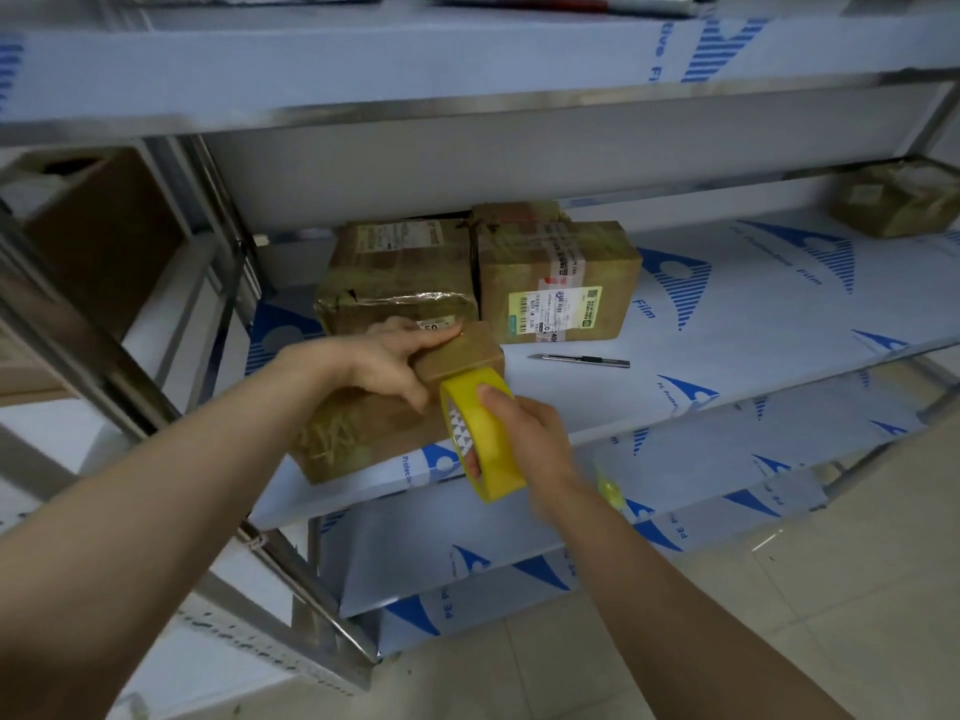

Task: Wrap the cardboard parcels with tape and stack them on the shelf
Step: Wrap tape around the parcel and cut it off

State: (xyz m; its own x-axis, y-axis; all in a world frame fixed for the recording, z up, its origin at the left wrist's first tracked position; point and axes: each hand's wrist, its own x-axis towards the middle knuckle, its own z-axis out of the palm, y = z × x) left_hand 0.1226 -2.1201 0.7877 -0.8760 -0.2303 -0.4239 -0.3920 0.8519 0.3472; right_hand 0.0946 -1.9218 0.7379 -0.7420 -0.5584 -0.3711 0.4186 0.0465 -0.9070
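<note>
Cardboard parcel [460, 350] atop larger parcel [363, 439], left grip [389, 361] clasping it — right grip [535, 433] curled round yellow tape roll [496, 459].

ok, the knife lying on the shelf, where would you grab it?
Pinch the knife across its narrow handle, nearer the darker right end, coming from above. It lies flat on the shelf, long axis left-right; the thin left end looks like the blade side.

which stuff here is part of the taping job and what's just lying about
Job: parcel, held by left hand; yellow tape roll, in right hand; taped parcels behind; shelf.
Lying about: utility knife; brown box, far left.
</note>
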